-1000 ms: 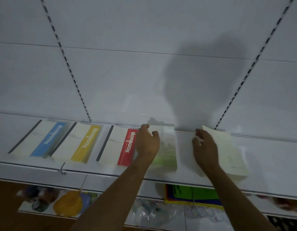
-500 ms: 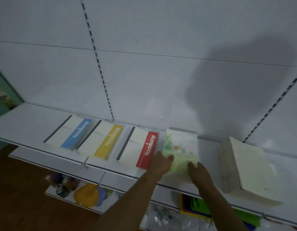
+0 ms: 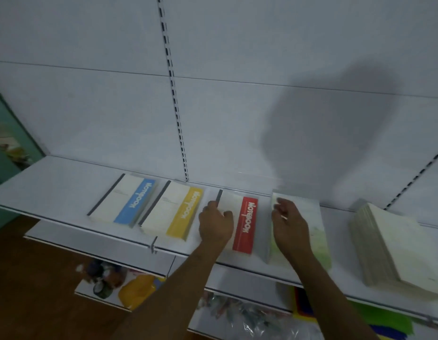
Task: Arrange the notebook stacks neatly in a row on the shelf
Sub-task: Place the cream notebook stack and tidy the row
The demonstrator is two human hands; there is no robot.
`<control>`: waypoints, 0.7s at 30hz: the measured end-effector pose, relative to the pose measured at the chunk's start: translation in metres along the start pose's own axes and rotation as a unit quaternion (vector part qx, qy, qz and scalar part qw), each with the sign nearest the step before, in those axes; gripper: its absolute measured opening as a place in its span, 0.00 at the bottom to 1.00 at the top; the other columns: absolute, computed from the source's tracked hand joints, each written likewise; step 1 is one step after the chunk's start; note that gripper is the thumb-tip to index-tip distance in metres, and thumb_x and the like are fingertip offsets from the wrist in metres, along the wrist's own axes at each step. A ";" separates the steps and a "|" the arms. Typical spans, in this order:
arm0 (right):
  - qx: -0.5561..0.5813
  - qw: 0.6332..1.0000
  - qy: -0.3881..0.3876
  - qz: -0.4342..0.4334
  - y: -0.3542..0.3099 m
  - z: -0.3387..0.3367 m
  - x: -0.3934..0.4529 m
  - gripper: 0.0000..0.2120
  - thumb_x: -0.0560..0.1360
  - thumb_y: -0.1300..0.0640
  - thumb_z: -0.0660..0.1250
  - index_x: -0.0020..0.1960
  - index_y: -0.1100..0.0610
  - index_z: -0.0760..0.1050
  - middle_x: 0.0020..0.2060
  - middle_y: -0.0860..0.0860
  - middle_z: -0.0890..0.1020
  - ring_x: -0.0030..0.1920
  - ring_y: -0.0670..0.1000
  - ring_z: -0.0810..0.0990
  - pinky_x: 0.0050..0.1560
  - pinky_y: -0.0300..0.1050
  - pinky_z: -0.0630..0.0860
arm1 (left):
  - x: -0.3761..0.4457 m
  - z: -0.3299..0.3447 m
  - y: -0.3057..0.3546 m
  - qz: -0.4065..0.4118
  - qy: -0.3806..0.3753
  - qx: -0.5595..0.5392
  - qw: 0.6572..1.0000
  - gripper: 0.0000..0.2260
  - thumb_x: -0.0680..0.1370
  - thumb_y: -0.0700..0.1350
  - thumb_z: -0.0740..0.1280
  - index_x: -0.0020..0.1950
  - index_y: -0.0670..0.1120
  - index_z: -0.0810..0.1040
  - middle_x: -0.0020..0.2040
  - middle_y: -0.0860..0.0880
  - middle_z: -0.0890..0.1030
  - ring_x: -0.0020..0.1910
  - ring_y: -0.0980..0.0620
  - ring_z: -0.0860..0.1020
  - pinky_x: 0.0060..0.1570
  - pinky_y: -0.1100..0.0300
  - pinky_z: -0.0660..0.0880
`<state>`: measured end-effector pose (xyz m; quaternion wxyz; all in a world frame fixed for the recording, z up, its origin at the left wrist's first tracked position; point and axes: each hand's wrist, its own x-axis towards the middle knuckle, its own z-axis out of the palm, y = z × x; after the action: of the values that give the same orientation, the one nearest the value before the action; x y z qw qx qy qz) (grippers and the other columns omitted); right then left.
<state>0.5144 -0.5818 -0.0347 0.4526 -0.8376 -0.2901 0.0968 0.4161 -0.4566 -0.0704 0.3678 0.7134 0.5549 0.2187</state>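
1. Shelf [image 3: 53, 177]: we are looking down on a white shelf that is carrying five notebook stacks in a left-to-right run.
2. Blue stack [image 3: 124, 200], yellow stack [image 3: 172, 212]: these two are lying just beside each other at the left, both angled the same way.
3. Red stack [image 3: 246, 224]: we are resting our left hand [image 3: 215, 227] on its pale left part, fingers curled over the dark spine edge and thumb on the cover. Whether we are truly gripping or only pressing, we cannot tell.
4. Green stack [image 3: 313, 231]: it is sitting right of the red one with a narrow gap between. Our right hand [image 3: 290, 224] is lying over its left edge, fingers bent loosely; it is blurred, so we cannot tell whether it is clasping the stack or merely touching it.
5. Cream stack [image 3: 397, 244]: this thicker pile is lying well apart at the far right, skewed against the others and overhanging toward the shelf front.
6. Handling, as we are judging it: the covers look glossy, perhaps wrapped, so the books are likely sliding over one another readily. Each stack is probably light enough to push yet loose enough to fan out.
7. Hold, as we are judging it: taking a stack by both long sides, palms squeezing inward, is looking safer than pushing from the top cover.
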 end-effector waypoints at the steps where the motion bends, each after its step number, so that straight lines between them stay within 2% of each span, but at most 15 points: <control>1: -0.007 0.999 -0.050 0.013 -0.010 0.018 -0.004 0.15 0.80 0.57 0.59 0.65 0.57 0.71 0.56 0.53 0.79 0.48 0.48 0.77 0.47 0.37 0.71 | 0.005 -0.007 -0.011 -0.015 -0.021 0.043 0.999 0.22 0.77 0.48 0.64 0.68 0.40 0.68 0.64 0.41 0.75 0.63 0.43 0.73 0.59 0.52 0.72; 3: -0.051 0.991 -0.118 0.046 -0.017 0.058 -0.010 0.15 0.79 0.56 0.61 0.64 0.59 0.71 0.50 0.54 0.79 0.38 0.45 0.76 0.35 0.32 0.72 | 0.010 -0.013 -0.034 -0.038 -0.104 0.105 0.988 0.25 0.77 0.50 0.64 0.69 0.38 0.65 0.66 0.40 0.72 0.64 0.42 0.72 0.60 0.52 0.71; 4: -0.084 0.986 -0.131 0.061 -0.016 0.076 -0.014 0.16 0.78 0.54 0.62 0.63 0.59 0.69 0.49 0.55 0.79 0.38 0.46 0.77 0.36 0.34 0.75 | 0.011 -0.015 -0.044 -0.035 -0.148 0.115 0.982 0.25 0.77 0.51 0.64 0.69 0.38 0.64 0.66 0.40 0.72 0.64 0.41 0.72 0.60 0.53 0.71; 5: -0.112 0.982 -0.134 0.077 -0.014 0.092 -0.017 0.20 0.76 0.52 0.63 0.65 0.59 0.67 0.51 0.57 0.78 0.41 0.50 0.79 0.41 0.40 0.79 | 0.013 -0.014 -0.050 -0.027 -0.181 0.108 0.977 0.25 0.77 0.51 0.64 0.69 0.38 0.64 0.65 0.40 0.73 0.64 0.42 0.72 0.60 0.54 0.71; 7: -0.151 0.969 -0.139 0.140 -0.009 0.113 -0.018 0.29 0.75 0.50 0.64 0.71 0.58 0.58 0.59 0.61 0.73 0.53 0.58 0.77 0.55 0.51 0.77 | 0.018 -0.015 -0.060 -0.016 -0.212 0.073 0.974 0.25 0.76 0.51 0.64 0.68 0.40 0.64 0.65 0.41 0.74 0.63 0.42 0.73 0.61 0.52 0.73; 9: -0.163 0.955 -0.140 0.204 -0.006 0.124 -0.020 0.34 0.75 0.50 0.64 0.75 0.60 0.52 0.64 0.63 0.68 0.61 0.63 0.72 0.62 0.54 0.72 | 0.021 -0.020 -0.063 -0.013 -0.234 0.054 0.971 0.27 0.76 0.51 0.64 0.70 0.40 0.63 0.66 0.41 0.73 0.64 0.42 0.73 0.62 0.52 0.73; 11: -0.186 0.954 -0.102 0.210 -0.011 0.132 -0.026 0.36 0.75 0.49 0.65 0.75 0.61 0.51 0.67 0.64 0.65 0.64 0.64 0.70 0.65 0.57 0.70 | 0.026 -0.033 -0.065 0.000 -0.247 0.054 0.968 0.31 0.77 0.50 0.63 0.75 0.40 0.56 0.70 0.41 0.69 0.67 0.43 0.70 0.63 0.55 0.70; 13: -0.210 0.964 -0.036 0.157 -0.023 0.141 -0.029 0.35 0.75 0.50 0.64 0.75 0.60 0.53 0.70 0.63 0.63 0.68 0.63 0.67 0.67 0.59 0.68 | 0.037 -0.053 -0.065 0.031 -0.204 0.037 0.978 0.30 0.78 0.49 0.63 0.76 0.41 0.56 0.71 0.42 0.68 0.69 0.44 0.69 0.64 0.56 0.68; 15: -0.187 0.979 -0.024 0.076 -0.043 0.155 -0.029 0.30 0.77 0.52 0.63 0.74 0.60 0.58 0.72 0.60 0.63 0.71 0.59 0.64 0.70 0.53 0.64 | 0.055 -0.077 -0.071 0.049 -0.134 -0.007 0.990 0.26 0.78 0.48 0.63 0.74 0.42 0.62 0.69 0.43 0.71 0.66 0.45 0.72 0.63 0.55 0.70; 17: -0.122 0.988 -0.091 0.028 -0.066 0.178 -0.028 0.26 0.78 0.52 0.62 0.73 0.59 0.61 0.71 0.57 0.66 0.70 0.55 0.66 0.68 0.47 0.63 | 0.078 -0.100 -0.082 0.040 -0.063 -0.024 0.997 0.23 0.78 0.47 0.64 0.71 0.43 0.66 0.66 0.43 0.73 0.64 0.44 0.73 0.61 0.53 0.71; 18: -0.088 0.985 -0.142 0.038 -0.075 0.192 -0.028 0.26 0.79 0.52 0.61 0.74 0.59 0.61 0.71 0.56 0.67 0.69 0.54 0.67 0.68 0.45 0.64 | 0.088 -0.110 -0.090 0.027 -0.033 -0.012 0.999 0.22 0.77 0.47 0.64 0.70 0.42 0.67 0.66 0.43 0.74 0.63 0.44 0.73 0.61 0.53 0.71; 19: -0.060 0.979 -0.184 0.067 -0.084 0.206 -0.029 0.27 0.79 0.51 0.61 0.75 0.58 0.60 0.70 0.56 0.68 0.69 0.54 0.69 0.67 0.45 0.65 | 0.097 -0.121 -0.100 0.014 -0.014 0.012 1.000 0.22 0.77 0.46 0.64 0.70 0.41 0.67 0.65 0.42 0.74 0.63 0.43 0.73 0.60 0.52 0.71; 21: -0.036 0.964 -0.224 0.143 -0.092 0.231 -0.029 0.28 0.78 0.50 0.60 0.74 0.59 0.60 0.66 0.57 0.72 0.64 0.56 0.73 0.62 0.44 0.70 | 0.109 -0.134 -0.121 -0.018 -0.036 0.079 0.996 0.23 0.77 0.46 0.64 0.69 0.38 0.67 0.65 0.40 0.73 0.64 0.42 0.73 0.59 0.52 0.71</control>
<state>0.3559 -0.3981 -0.0951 0.3274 -0.8431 -0.2647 0.3346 0.2747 -0.3010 -0.0883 0.3340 0.7376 0.5695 0.1419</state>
